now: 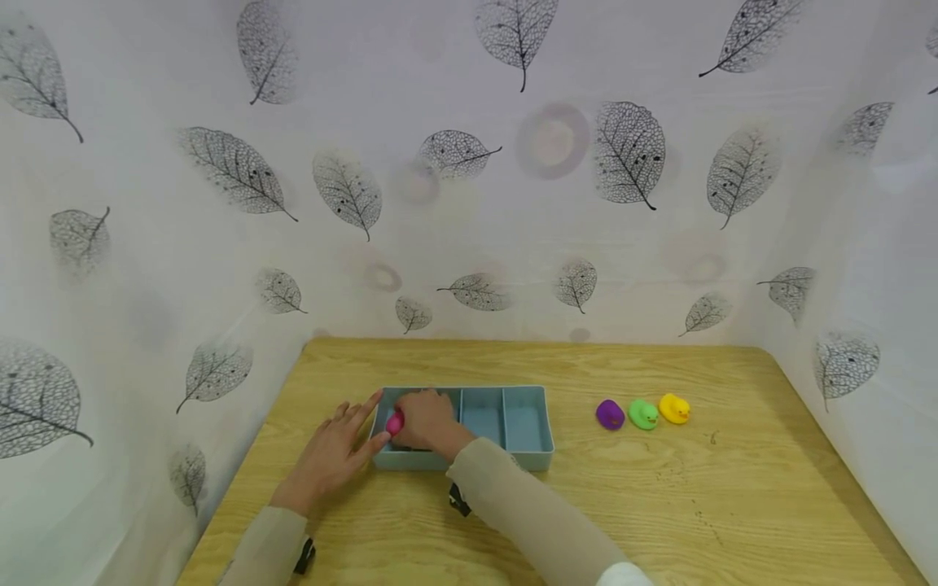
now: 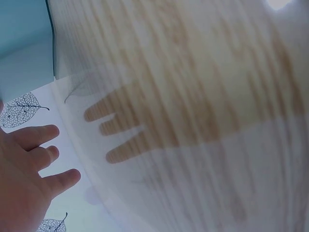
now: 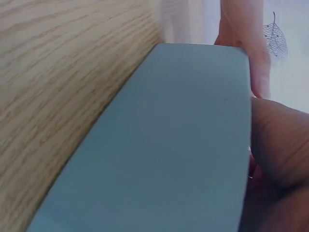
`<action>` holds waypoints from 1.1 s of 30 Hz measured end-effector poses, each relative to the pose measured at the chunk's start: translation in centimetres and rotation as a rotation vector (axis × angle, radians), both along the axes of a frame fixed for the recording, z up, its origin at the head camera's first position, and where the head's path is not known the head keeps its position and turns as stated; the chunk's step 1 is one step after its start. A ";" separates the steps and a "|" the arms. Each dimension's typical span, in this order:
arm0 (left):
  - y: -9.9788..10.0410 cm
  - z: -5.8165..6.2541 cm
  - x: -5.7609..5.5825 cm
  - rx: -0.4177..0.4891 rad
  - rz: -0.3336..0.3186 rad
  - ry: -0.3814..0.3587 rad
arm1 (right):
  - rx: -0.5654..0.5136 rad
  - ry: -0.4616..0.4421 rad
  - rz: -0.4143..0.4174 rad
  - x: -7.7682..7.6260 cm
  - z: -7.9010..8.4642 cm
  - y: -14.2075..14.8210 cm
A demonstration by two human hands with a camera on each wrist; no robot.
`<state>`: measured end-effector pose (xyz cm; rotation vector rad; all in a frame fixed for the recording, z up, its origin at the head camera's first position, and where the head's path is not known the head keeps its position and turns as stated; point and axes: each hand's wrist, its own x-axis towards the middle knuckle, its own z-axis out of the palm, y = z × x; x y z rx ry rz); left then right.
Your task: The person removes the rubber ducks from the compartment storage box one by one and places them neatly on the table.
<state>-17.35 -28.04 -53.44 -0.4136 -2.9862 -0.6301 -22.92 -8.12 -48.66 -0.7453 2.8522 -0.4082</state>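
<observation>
A blue-grey divided tray (image 1: 528, 460) stands on the wooden table. My right hand (image 1: 427, 417) reaches down into its left part, fingers curled at a pink rubber duck (image 1: 395, 423), of which only a rounded bit shows. In the right wrist view the tray's side wall (image 3: 159, 140) hides most of the right hand (image 3: 285, 145). My left hand (image 1: 333, 452) lies at the tray's left end, fingers stretched out, index finger and thumb touching or close to the rim. The left wrist view shows the left hand (image 2: 24, 179) with spread, straight fingers.
To the right of the tray, a purple duck (image 1: 610, 415), a green duck (image 1: 643, 415) and a yellow duck (image 1: 674, 408) sit in a row on the wooden table (image 1: 659, 505). A white leaf-print curtain (image 1: 469, 228) surrounds the table at the back and sides.
</observation>
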 end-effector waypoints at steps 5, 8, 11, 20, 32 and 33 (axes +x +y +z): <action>0.0 0.0 0.1 0.000 -0.004 0.002 | -0.055 0.016 0.018 -0.1 0.3 0.6; 0.0 0.0 0.1 -0.001 -0.007 0.008 | -0.143 0.013 0.056 -0.2 0.4 1.3; 0.0 0.0 0.1 0.003 -0.006 0.013 | -0.253 -0.019 0.084 -0.5 0.5 2.0; -0.1 -0.1 0.1 -0.007 0.000 -0.010 | -0.540 -0.134 0.099 -1.2 -0.1 3.5; 0.0 -0.1 0.1 -0.001 -0.009 0.020 | -0.648 -0.159 0.137 -1.1 1.7 5.5; 0.0 -0.1 0.1 -0.002 -0.009 0.021 | -0.655 -0.155 0.128 -1.0 1.9 5.7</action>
